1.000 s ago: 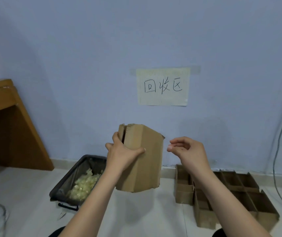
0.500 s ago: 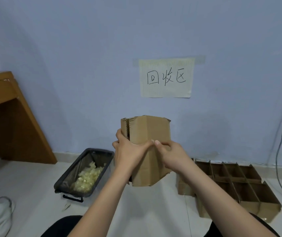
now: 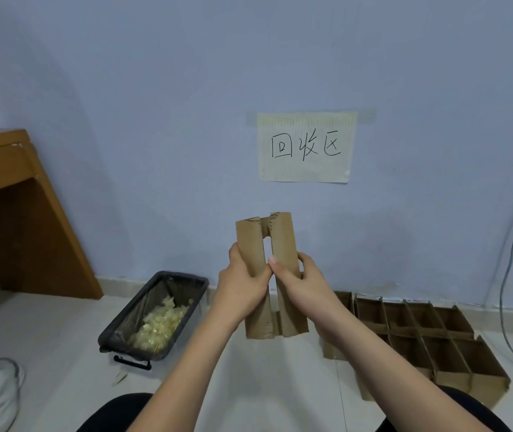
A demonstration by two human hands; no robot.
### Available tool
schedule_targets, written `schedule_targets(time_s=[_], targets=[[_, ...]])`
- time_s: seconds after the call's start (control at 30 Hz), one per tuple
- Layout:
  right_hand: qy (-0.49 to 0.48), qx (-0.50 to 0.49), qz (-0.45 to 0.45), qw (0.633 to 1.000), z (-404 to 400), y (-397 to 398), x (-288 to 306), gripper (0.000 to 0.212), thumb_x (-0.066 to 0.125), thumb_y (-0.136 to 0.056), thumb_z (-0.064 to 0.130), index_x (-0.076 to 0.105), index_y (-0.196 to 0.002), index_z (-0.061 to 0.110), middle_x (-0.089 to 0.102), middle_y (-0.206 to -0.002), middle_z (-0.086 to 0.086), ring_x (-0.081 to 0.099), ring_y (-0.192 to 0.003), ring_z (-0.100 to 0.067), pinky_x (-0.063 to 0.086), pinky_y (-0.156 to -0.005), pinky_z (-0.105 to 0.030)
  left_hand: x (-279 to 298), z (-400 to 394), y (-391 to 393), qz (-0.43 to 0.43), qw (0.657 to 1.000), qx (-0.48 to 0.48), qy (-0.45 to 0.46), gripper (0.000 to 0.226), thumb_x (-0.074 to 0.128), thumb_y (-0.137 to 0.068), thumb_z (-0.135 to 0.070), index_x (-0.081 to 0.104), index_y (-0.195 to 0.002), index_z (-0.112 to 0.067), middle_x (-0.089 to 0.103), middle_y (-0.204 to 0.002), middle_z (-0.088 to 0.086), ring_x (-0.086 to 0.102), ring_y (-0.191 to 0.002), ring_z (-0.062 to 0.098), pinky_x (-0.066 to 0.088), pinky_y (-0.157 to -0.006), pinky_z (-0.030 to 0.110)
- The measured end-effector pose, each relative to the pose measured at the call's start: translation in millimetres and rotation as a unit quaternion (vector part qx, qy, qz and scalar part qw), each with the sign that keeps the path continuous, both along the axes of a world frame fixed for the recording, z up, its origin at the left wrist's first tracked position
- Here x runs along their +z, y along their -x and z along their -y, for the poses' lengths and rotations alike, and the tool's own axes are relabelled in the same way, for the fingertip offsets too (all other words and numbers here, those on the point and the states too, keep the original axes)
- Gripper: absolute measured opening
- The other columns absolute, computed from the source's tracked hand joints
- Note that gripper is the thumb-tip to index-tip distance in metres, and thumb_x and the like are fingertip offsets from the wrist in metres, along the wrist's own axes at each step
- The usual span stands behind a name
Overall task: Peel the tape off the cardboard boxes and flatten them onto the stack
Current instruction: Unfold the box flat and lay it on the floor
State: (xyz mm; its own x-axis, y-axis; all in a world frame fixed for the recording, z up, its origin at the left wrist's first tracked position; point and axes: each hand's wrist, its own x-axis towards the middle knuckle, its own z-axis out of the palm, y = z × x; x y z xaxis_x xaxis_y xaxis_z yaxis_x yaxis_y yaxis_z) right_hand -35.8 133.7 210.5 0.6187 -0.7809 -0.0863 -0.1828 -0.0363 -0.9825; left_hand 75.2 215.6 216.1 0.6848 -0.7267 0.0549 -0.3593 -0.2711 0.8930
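Note:
I hold a small brown cardboard box [image 3: 281,241] upright in front of the blue wall, at chest height. Its two long flaps face me with a narrow gap running down between them. My left hand [image 3: 242,285] grips the left half, thumb on the front flap. My right hand [image 3: 303,286] grips the right half, its thumb pressed at the gap. No tape shows on the side facing me. On the floor at the right lies a stack of flattened cardboard boxes [image 3: 429,341] against the wall.
A black bin [image 3: 186,283] lined with clear plastic and holding crumpled tape stands on the floor at the left. A wooden desk [image 3: 15,219] fills the far left. A paper sign [image 3: 306,148] hangs on the wall. A grey cable [image 3: 510,263] runs down at the right.
My right hand came in from the side and took hold of the box. The box turned so its two flaps and the gap between them now face me.

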Motion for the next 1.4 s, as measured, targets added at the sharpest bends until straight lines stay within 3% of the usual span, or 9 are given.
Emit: schedule_targets(time_s=[0.23,0.43,0.57,0.67,0.87,1.07,1.13,1.27,1.4], targets=[[0.003,-0.023,-0.093,0.995,18.6,-2.2,-8.3,0.046,0.064,-0.083,0.028,0.045,-0.124,0.02,0.059,-0.109,-0.004,0.062,-0.097,-0.024,0.059,-0.076,-0.045,-16.3,5.6,0.0,-0.027,0.995,-0.078,-0.048,0.077,0.043,-0.094,-0.008,0.012,-0.156,-0.043,0.061,-0.111,-0.001,0.063,-0.099,0.024,0.057,-0.082,0.038],[0.068,0.006,-0.13,0.989,30.9,-1.1,-6.1,0.026,0.044,-0.099,0.012,0.061,-0.118,0.016,0.065,-0.106,-0.001,0.06,-0.092,-0.019,0.051,-0.069,-0.028,-20.9,10.5,-14.0,-0.025,0.999,0.018,0.011,0.073,0.053,-0.099,-0.012,0.016,-0.159,-0.034,0.058,-0.097,-0.012,0.057,-0.082,0.006,0.048,-0.065,0.022],[0.176,-0.021,-0.147,0.973,21.3,1.3,0.2,0.029,0.043,-0.098,0.009,0.054,-0.125,0.012,0.061,-0.113,-0.008,0.059,-0.1,-0.026,0.051,-0.086,-0.036,-30.6,14.5,-13.9,0.287,0.952,0.079,-0.067,0.109,0.076,-0.083,-0.013,0.001,-0.161,-0.027,0.047,-0.143,0.014,0.05,-0.128,0.033,0.047,-0.104,0.047],[0.308,-0.008,-0.194,0.931,6.7,-5.4,-1.8,0.048,0.039,-0.088,-0.006,0.047,-0.134,0.007,0.061,-0.12,-0.013,0.057,-0.113,-0.033,0.049,-0.096,-0.042,-39.6,25.8,-6.5,0.444,0.874,0.126,-0.151,0.102,0.085,-0.073,-0.018,0.027,-0.157,-0.005,0.052,-0.143,0.02,0.053,-0.129,0.038,0.04,-0.111,0.053],[0.433,0.06,-0.282,0.854,-14.2,-20.1,-5.6,0.072,0.043,-0.088,-0.011,0.019,-0.154,0.005,0.022,-0.163,-0.013,0.02,-0.151,-0.028,0.017,-0.123,-0.036,-34.3,30.1,-4.8,0.29,0.934,0.166,-0.129,0.066,0.058,-0.09,-0.023,0.027,-0.146,-0.007,0.062,-0.111,0.011,0.065,-0.098,0.035,0.048,-0.082,0.044],[0.584,-0.037,-0.231,0.777,-8.5,-18.5,-7.4,0.042,0.062,-0.084,0.004,0.061,-0.125,0.013,0.069,-0.117,-0.007,0.055,-0.126,-0.032,0.021,-0.12,-0.042,-41.1,25.2,-13.8,0.149,0.968,0.187,-0.077,0.027,0.05,-0.091,-0.008,0.043,-0.116,-0.002,0.05,-0.072,-0.001,0.058,-0.076,0.033,0.038,-0.058,0.033],[0.594,-0.127,-0.23,0.761,0.2,-16.6,-9.8,0.061,0.078,-0.076,0.017,0.058,-0.133,0.013,0.063,-0.133,-0.01,0.049,-0.134,-0.036,0.009,-0.122,-0.053,-38.9,25.2,-20.4,0.108,0.972,0.194,-0.076,0.028,0.049,-0.093,-0.007,0.049,-0.12,0.001,0.059,-0.083,0.007,0.061,-0.091,0.039,0.042,-0.067,0.035],[0.321,-0.22,-0.182,0.903,16.9,-1.2,-4.8,0.097,0.077,-0.081,0.038,0.018,-0.154,0.015,0.03,-0.155,-0.014,0.033,-0.142,-0.037,0.025,-0.117,-0.054,-38.0,22.5,-42.1,0.024,0.976,0.201,-0.077,0.038,0.056,-0.095,-0.016,0.055,-0.129,0.001,0.063,-0.122,0.024,0.058,-0.114,0.044,0.05,-0.091,0.042],[-0.001,-0.083,-0.092,0.992,32.9,7.4,-6.9,0.068,0.076,-0.071,0.059,0.056,-0.121,0.017,0.065,-0.108,0.0,0.068,-0.092,-0.023,0.06,-0.076,-0.039,-37.0,22.0,-40.5,0.006,0.983,0.16,-0.084,0.041,0.05,-0.097,-0.019,0.039,-0.133,-0.002,0.06,-0.11,0.014,0.058,-0.094,0.031,0.046,-0.07,0.032]])
